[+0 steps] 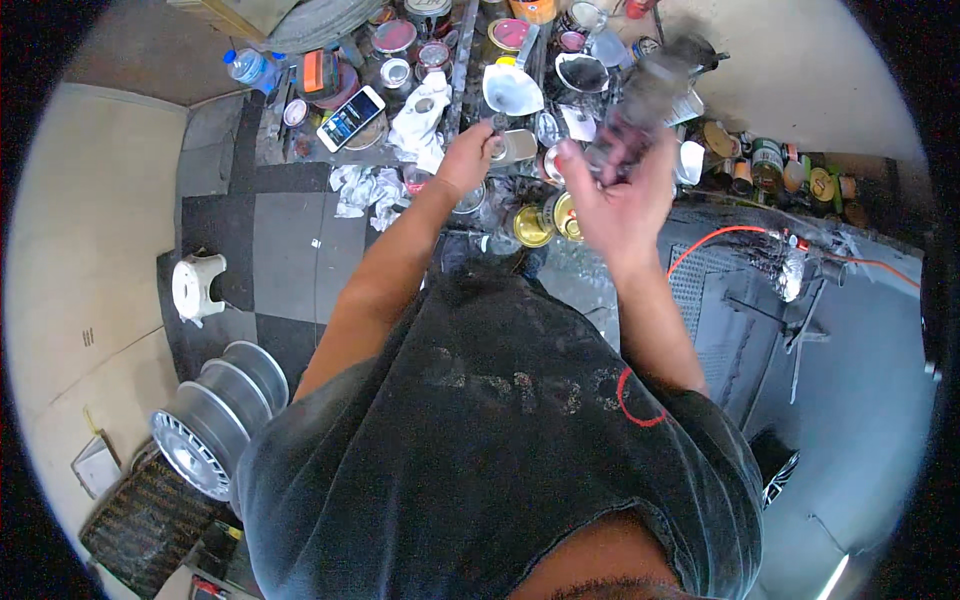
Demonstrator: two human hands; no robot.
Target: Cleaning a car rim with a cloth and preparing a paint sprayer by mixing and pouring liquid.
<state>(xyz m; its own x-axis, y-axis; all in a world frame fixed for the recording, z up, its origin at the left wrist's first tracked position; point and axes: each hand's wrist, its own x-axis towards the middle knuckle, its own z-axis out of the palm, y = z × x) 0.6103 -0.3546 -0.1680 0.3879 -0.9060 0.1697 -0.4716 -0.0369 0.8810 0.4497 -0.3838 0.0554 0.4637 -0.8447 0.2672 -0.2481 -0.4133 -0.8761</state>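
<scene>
My left hand (468, 160) is closed at the near edge of the cluttered bench, its fingertips pinched at one end of a flat, tan-grey piece with a rounded end (517, 147). To its right, my right hand (632, 205) is raised with the thumb stuck out and the fingers smeared by motion. A dark, blurred thing (655, 95) reaches up and away from those fingers; its kind is too smeared to name. Gold-coloured cans (533, 226) stand below and between the hands. Beyond the left hand lies a white paper cup (512, 90) with a grey stick beside it.
A phone (351, 119), crumpled white paper (420, 120) and several paint tins (394, 37) crowd the bench's left part. Bottles (767, 165) line a shelf at right, above an orange hose (720, 235). On the left floor are a white stool (199, 287) and wheel rims (220, 415).
</scene>
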